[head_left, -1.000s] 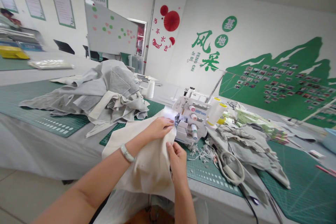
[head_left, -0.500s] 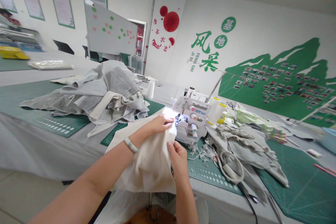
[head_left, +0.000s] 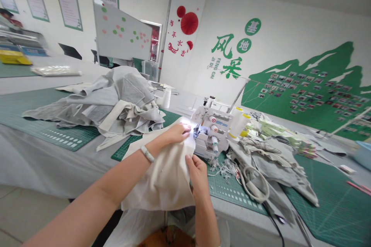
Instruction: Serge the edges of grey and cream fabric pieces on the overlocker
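Observation:
A cream piece of fabric (head_left: 158, 177) runs from the needle area of a white overlock sewing machine (head_left: 213, 127) down over the table's front edge. My left hand (head_left: 176, 132), with a pale bangle at the wrist, lies on top of the fabric right beside the lit presser foot. Its fingers are slightly bent and pressed down, not wrapped around anything. Lower and to the right, my right hand (head_left: 197, 171) pinches the fabric's right edge between thumb and fingers. The fabric's far end at the needle is washed out by the machine's lamp.
To the left a heap of grey and cream fabric pieces (head_left: 116, 92) covers part of a green cutting mat (head_left: 63, 135). Thread cones (head_left: 237, 119) stand behind the machine. On the right are grey cloth (head_left: 275, 158), thread scraps (head_left: 223, 168) and scissors (head_left: 238, 176).
The cream fabric has shifted slightly up and to the right, toward the machine. My left wrist has moved a little the same way, while my right hand stays almost in place.

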Demonstrator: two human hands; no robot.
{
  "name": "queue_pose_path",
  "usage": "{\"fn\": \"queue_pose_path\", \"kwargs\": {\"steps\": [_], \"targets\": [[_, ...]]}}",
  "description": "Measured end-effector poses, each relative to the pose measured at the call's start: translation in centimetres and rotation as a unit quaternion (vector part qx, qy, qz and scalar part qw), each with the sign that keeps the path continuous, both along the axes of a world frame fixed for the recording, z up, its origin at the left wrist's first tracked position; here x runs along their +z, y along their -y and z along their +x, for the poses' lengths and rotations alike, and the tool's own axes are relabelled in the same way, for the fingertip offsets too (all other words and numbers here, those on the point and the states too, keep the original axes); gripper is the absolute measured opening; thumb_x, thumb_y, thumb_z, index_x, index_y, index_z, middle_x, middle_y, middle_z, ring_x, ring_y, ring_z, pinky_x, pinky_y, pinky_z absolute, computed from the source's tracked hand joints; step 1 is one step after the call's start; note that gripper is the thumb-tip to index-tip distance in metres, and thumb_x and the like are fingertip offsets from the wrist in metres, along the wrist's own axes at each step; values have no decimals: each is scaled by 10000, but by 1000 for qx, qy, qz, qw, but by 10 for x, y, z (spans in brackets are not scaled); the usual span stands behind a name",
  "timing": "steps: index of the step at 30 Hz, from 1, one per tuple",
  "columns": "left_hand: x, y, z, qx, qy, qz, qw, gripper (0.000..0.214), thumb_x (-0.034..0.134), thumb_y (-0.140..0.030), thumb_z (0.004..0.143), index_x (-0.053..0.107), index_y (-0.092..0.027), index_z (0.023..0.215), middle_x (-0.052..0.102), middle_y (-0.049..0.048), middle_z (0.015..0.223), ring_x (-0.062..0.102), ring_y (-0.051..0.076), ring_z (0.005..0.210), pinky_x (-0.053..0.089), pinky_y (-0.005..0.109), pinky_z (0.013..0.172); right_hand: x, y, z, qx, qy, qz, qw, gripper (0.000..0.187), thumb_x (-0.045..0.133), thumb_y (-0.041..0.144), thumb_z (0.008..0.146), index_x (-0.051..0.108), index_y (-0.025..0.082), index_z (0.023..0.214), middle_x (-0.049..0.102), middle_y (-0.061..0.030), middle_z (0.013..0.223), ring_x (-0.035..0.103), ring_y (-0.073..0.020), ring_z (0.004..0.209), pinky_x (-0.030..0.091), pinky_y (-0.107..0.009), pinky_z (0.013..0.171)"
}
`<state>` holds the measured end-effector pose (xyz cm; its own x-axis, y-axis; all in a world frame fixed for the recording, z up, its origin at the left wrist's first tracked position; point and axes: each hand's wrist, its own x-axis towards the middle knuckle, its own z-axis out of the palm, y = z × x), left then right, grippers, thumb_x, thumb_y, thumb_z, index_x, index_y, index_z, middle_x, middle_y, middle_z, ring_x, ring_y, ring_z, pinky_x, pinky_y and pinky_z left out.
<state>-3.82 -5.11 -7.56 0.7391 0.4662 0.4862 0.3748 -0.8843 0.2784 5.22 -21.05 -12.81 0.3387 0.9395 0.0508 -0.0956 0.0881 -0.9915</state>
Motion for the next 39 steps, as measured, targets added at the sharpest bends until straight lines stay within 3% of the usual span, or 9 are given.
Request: {"fn": "queue_pose_path", "kwargs": {"steps": [4, 8, 13, 19, 32, 39], "targets": [[7, 31, -4, 55, -15, 29, 998, 281, 415, -263, 923, 669, -144, 902, 692, 100, 964, 620, 224, 987, 444, 365, 941, 0, -3, 2, 1, 14, 3, 1000, 334, 648, 495, 710, 534, 187, 649, 537, 30, 607, 464, -127, 590, 383, -229, 567], [-2, 51, -7, 65, -21, 46, 997, 280, 441, -323, 926, 633, -151, 1036, 648, 105, 1125, 572, 223, 1096, 403, 368, 1007, 0, -6, 3, 11, 2, 6, 1000, 302, 632, 477, 724, 572, 182, 704, 574, 18, 649, 488, -137, 623, 404, -238, 605], [-11, 40, -9, 39, -10, 43, 998, 323, 427, -325, 939, 588, -160, 1165, 604, 104, 1243, 523, 218, 1193, 353, 378, 1073, 0, -8, 6, 9, 42, 3, 999, 289, 605, 456, 743, 570, 173, 692, 562, 16, 644, 477, -136, 620, 395, -240, 600], [-9, 26, -8, 24, -18, 10, 1000, 351, 446, -314, 926, 574, -152, 1211, 559, 112, 1319, 476, 225, 1260, 307, 390, 1115, 1, -10, 8, -2, 62, 12, 998, 285, 611, 432, 738, 540, 174, 640, 522, 27, 617, 444, -127, 621, 361, -225, 580], [2, 9, -2, -8, -27, -9, 1000, 249, 474, -230, 885, 618, -153, 1072, 613, 93, 1217, 540, 220, 1147, 376, 338, 1031, 0, -13, 10, -11, 67, -3, 998, 327, 573, 485, 769, 578, 171, 678, 555, 12, 616, 461, -140, 606, 381, -243, 596], [1, 33, -8, 40, 16, 37, 998, 264, 476, -301, 906, 651, -147, 1030, 648, 101, 1101, 572, 232, 1062, 409, 373, 984, 0, -15, 11, -10, 50, -9, 999, 358, 565, 513, 778, 596, 163, 713, 588, -5, 664, 489, -154, 654, 391, -245, 612]]}}
